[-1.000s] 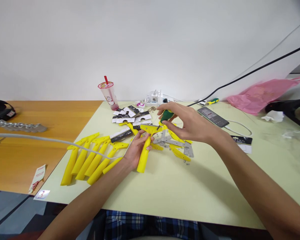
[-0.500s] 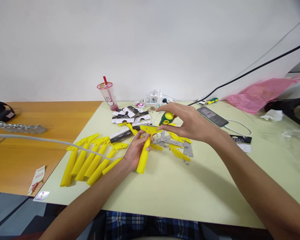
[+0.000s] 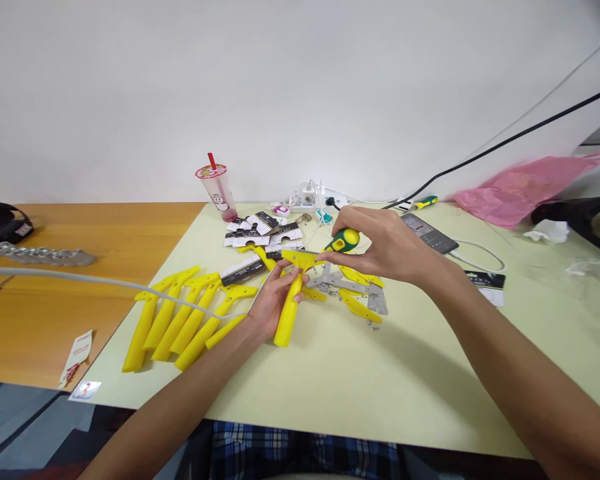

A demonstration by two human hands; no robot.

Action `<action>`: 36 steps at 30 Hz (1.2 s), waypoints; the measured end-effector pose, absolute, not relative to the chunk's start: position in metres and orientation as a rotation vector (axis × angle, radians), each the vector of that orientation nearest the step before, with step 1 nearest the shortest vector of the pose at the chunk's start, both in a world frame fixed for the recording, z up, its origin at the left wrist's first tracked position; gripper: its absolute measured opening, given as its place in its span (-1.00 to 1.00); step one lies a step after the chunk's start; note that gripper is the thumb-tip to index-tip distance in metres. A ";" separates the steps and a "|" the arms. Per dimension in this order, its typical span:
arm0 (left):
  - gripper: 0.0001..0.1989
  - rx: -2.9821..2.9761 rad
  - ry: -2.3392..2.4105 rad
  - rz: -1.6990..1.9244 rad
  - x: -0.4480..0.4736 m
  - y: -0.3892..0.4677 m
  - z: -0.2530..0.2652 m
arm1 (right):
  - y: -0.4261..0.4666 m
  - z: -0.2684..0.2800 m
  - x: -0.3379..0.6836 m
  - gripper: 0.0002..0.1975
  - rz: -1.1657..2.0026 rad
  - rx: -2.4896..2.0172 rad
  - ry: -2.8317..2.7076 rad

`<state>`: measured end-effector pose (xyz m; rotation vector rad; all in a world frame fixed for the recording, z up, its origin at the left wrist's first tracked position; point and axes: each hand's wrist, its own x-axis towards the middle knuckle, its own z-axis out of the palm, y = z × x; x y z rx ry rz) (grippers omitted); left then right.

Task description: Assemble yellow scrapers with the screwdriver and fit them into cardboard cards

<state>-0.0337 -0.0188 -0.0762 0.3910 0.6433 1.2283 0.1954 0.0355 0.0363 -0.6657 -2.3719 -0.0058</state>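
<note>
My left hand (image 3: 273, 303) is wrapped around a yellow T-shaped scraper handle (image 3: 289, 313), its wide head upward and its grip slanting toward me. In my right hand (image 3: 385, 243) is a screwdriver (image 3: 346, 240) with a green and yellow handle; its tip is hidden from view. The right thumb reaches to the right end of the scraper's head. Just beyond and to the right lie loose yellow head pieces (image 3: 361, 308), grey metal plates (image 3: 377, 303) and small screws (image 3: 375, 327). Several yellow scraper handles (image 3: 143, 333) rest side by side at the left.
Black-and-white cards (image 3: 243, 270) are piled behind the hands, near a drink cup (image 3: 220, 193) and a power strip (image 3: 305, 199). A phone (image 3: 427, 233) on a cable lies at right. A grey cable (image 3: 105, 280) crosses the left foreground. A pink bag (image 3: 520, 190) sits far right.
The screwdriver's handle has tipped over to the right, and the fingers of my right hand have curled lower around it. My left hand and the scraper handle have stayed nearly still.
</note>
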 end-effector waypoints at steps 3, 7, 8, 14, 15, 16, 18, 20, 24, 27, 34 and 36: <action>-0.61 0.394 0.647 1.233 -0.034 -0.018 -0.077 | 0.036 0.038 0.197 -0.55 0.001 -0.702 -2.372; -0.60 0.397 0.659 1.235 -0.034 -0.019 -0.077 | 0.036 0.040 0.197 -0.51 0.012 -0.743 -2.391; -0.59 0.400 0.663 1.237 -0.034 -0.019 -0.076 | 0.036 0.041 0.197 -0.50 0.011 -0.752 -2.391; -0.57 0.405 0.672 1.244 -0.034 -0.018 -0.075 | 0.035 0.042 0.196 -0.39 0.009 -0.781 -2.360; -0.57 0.406 0.670 1.240 -0.034 -0.018 -0.075 | 0.034 0.042 0.195 -0.38 0.015 -0.777 -2.356; -0.57 0.405 0.668 1.236 -0.034 -0.019 -0.075 | 0.034 0.043 0.195 -0.37 0.019 -0.773 -2.354; -0.56 0.401 0.669 1.231 -0.034 -0.019 -0.075 | 0.033 0.043 0.195 -0.36 0.019 -0.767 -2.350; -0.56 0.400 0.670 1.230 -0.033 -0.019 -0.075 | 0.033 0.043 0.195 -0.35 0.011 -0.768 -2.345; -0.57 0.405 0.670 1.237 -0.033 -0.019 -0.075 | 0.034 0.042 0.195 -0.35 0.009 -0.763 -2.340; -0.57 0.395 0.654 1.237 -0.033 -0.018 -0.075 | 0.035 0.038 0.195 -0.37 0.000 -0.751 -2.327; -0.53 0.316 0.670 1.279 -0.037 -0.013 -0.072 | 0.025 0.033 0.185 -0.47 -0.116 -0.673 -2.152; -0.53 0.303 0.665 1.287 -0.038 -0.014 -0.069 | 0.020 0.038 0.183 -0.49 -0.142 -0.668 -2.057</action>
